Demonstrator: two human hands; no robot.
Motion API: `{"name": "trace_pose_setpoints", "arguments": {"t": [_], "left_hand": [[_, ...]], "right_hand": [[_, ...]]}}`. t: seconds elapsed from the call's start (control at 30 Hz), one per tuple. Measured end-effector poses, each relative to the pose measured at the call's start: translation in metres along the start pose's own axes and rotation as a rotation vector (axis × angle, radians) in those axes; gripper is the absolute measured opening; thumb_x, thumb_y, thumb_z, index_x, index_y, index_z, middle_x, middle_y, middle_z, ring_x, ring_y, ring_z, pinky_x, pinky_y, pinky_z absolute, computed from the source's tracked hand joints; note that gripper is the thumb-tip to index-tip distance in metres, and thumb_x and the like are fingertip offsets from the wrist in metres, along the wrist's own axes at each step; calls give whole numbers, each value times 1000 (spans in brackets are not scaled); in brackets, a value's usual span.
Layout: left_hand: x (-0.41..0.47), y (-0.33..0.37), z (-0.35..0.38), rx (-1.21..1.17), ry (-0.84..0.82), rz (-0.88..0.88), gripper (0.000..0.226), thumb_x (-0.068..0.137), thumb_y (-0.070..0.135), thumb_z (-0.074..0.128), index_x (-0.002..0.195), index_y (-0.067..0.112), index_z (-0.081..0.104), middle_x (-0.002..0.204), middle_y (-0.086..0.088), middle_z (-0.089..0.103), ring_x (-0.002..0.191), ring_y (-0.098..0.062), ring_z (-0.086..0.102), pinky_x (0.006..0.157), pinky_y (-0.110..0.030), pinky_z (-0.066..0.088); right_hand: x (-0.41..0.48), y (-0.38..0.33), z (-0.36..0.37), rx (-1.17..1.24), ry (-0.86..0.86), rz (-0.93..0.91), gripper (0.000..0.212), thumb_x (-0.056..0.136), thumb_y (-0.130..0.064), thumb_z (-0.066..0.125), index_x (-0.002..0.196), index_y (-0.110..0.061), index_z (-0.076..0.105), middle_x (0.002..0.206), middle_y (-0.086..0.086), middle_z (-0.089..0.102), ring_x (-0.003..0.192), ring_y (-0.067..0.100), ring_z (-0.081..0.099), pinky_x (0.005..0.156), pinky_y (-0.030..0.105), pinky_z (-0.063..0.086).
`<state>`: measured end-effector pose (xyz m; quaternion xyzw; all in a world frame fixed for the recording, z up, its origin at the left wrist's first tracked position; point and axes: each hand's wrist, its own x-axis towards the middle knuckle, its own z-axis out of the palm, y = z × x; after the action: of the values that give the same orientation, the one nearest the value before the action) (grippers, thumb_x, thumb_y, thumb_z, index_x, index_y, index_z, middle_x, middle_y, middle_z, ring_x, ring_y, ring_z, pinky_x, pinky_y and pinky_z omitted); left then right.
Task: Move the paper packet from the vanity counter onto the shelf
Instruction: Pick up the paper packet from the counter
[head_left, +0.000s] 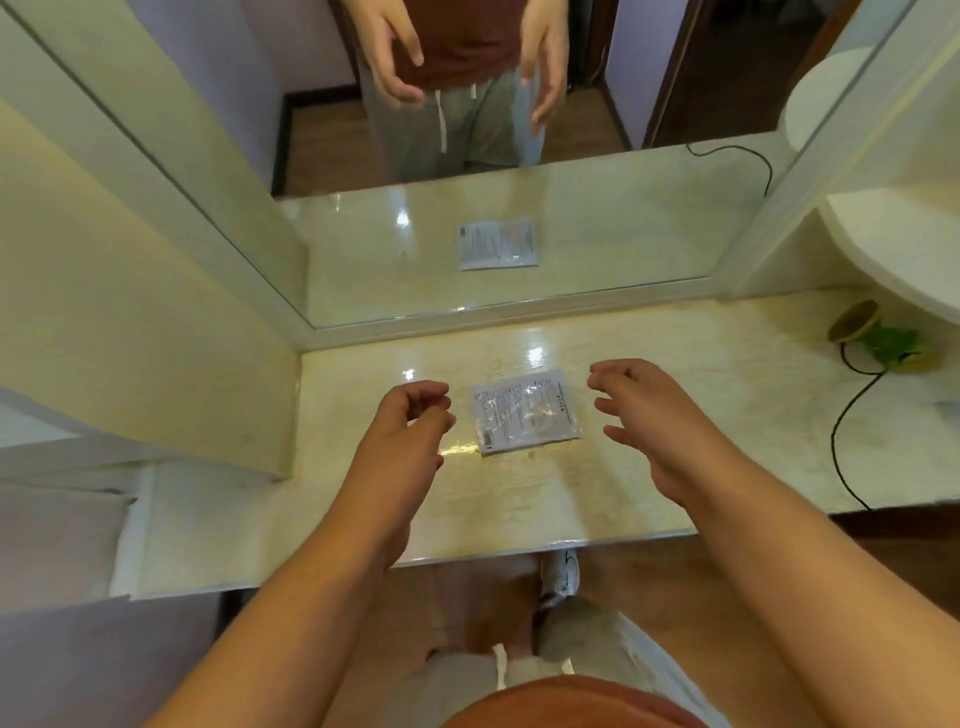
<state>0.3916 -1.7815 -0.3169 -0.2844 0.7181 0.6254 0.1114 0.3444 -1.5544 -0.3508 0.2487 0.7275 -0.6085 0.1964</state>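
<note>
My two grips are empty, one on each side of the paper packet.

The paper packet (524, 411) lies flat on the bench (675, 415) between my left grip (410, 415) and right grip (644, 415), fingers loosely curled, not touching it; the bench edge is just below my wrists, and bare surface lies right of my right grip.

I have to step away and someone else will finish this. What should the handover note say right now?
Left hand: empty, fingers loosely curled, hovering just left of the paper packet.
Right hand: empty, fingers spread, hovering just right of it.
Packet: lying flat on the vanity counter, in front of the mirror, untouched.
Done: nothing yet.
Left: grasp the packet, lift it, place it on the shelf at right.
</note>
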Motion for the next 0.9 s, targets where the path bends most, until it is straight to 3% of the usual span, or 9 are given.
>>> {"name": "trace_pose_setpoints", "arguments": {"t": [0.1,0.17,0.33,0.47,0.63,0.73,0.9], "left_hand": [[19,6,21,4,-5,-13,27,94,18,56,110,37,66,115,16,68,94,7,67,78,-31,51],[28,8,32,13,-4,-28,27,93,20,57,110,39,65,117,16,67,103,1,64,79,-31,51],[40,11,41,55,2,-91,26,93,22,57,110,41,65,119,16,67,110,-4,61,98,-43,51],[56,16,41,98,-13,-112,25,94,23,57,109,40,64,123,14,65,111,-5,60,104,-47,49],[69,16,43,122,-33,-127,24,95,23,56,110,39,64,125,12,64,114,-8,59,106,-49,47],[79,15,44,133,-45,-141,24,96,21,55,110,38,66,123,13,65,113,-7,60,106,-47,48],[93,13,46,141,-57,-156,27,94,21,55,114,35,68,126,11,65,116,-9,60,104,-45,49]], "right_hand": [[30,-2,-1,-69,-31,-5,20,94,-31,59,112,-29,65,119,-12,63,115,15,59,103,44,48],[47,1,-1,-129,-56,-1,30,94,-32,58,123,-26,63,123,-8,63,114,16,59,98,40,48],[77,19,2,-265,-105,62,41,96,-26,57,137,-18,58,129,-1,60,102,11,57,87,33,41],[93,36,14,-413,-112,70,57,95,-26,60,148,-12,46,147,12,52,125,26,55,90,32,41],[100,47,34,-508,-78,142,76,90,-27,67,155,-6,34,153,20,44,131,36,53,103,39,46],[104,48,43,-485,-90,212,76,89,-29,68,153,-8,34,152,19,41,132,37,50,106,46,46],[108,50,54,-494,-159,288,58,93,-26,63,146,-10,50,152,15,43,133,32,50,110,44,43]]}}
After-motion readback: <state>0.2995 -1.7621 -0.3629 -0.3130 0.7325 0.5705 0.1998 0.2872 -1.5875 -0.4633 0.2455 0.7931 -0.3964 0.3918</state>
